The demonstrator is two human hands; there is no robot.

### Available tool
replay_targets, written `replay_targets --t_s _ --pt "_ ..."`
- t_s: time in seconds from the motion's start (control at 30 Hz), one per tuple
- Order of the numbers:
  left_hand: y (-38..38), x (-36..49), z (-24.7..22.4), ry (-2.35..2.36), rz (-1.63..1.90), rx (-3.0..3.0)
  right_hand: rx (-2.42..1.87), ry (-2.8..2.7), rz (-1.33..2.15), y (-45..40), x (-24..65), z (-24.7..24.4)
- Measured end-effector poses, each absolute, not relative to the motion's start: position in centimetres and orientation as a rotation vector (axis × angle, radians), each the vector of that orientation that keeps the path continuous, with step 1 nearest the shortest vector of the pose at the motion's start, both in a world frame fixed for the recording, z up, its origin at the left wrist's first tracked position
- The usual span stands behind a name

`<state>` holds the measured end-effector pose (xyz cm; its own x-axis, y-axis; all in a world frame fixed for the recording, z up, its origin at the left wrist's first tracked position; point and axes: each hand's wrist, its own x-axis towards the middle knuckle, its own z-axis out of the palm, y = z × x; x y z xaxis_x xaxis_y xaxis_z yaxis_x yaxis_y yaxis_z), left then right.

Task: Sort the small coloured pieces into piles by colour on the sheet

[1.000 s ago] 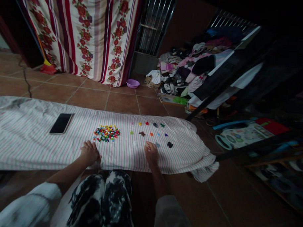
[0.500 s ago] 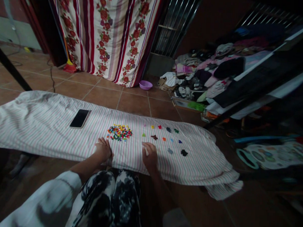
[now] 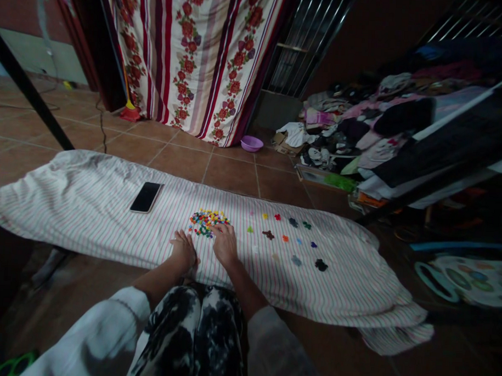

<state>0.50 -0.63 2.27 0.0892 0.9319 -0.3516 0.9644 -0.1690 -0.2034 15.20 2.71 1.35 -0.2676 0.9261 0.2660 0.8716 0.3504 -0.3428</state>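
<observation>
A pile of small multicoloured beads (image 3: pixel 204 218), too small to make out in detail, lies on the striped cloth (image 3: pixel 167 229). My right hand (image 3: pixel 225 246) reaches over the pile's right edge, its index finger stretched out onto the pieces; nothing shows held in it. Just below the pile, my left hand (image 3: pixel 183 250) rests on the cloth with fingers spread. Right of my hands sit small single-colour groups: green pieces (image 3: pixel 250 229), brown pieces (image 3: pixel 268 234), orange pieces (image 3: pixel 285 238), black pieces (image 3: pixel 321 265) and several others.
A smartphone (image 3: pixel 146 197) lies on the cloth left of the pile. Beyond are a floral curtain (image 3: pixel 189 60), a purple basin (image 3: pixel 251 143) and a red broom (image 3: pixel 130 112). Heaped clothes (image 3: pixel 360 115) fill the back right. A dark slanted pole (image 3: pixel 36 93) stands at left.
My right hand has moved left from beside the sorted groups to the pile. My left hand stays on the cloth. The whole view has shifted slightly, and a pale group below the green one now shows.
</observation>
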Motion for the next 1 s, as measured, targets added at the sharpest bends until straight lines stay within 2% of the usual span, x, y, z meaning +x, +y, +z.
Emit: replay_targets --t_s 0.63,1.0 --pt "-0.9 0.8 4.2 1.951 -0.669 2.223 -1.912 -2.086 0.136 6.6 13.8 3.2" --pt "-0.7 0.6 3.6 1.953 -0.578 2.227 -1.881 -2.019 0.191 7.4 13.6 3.0"
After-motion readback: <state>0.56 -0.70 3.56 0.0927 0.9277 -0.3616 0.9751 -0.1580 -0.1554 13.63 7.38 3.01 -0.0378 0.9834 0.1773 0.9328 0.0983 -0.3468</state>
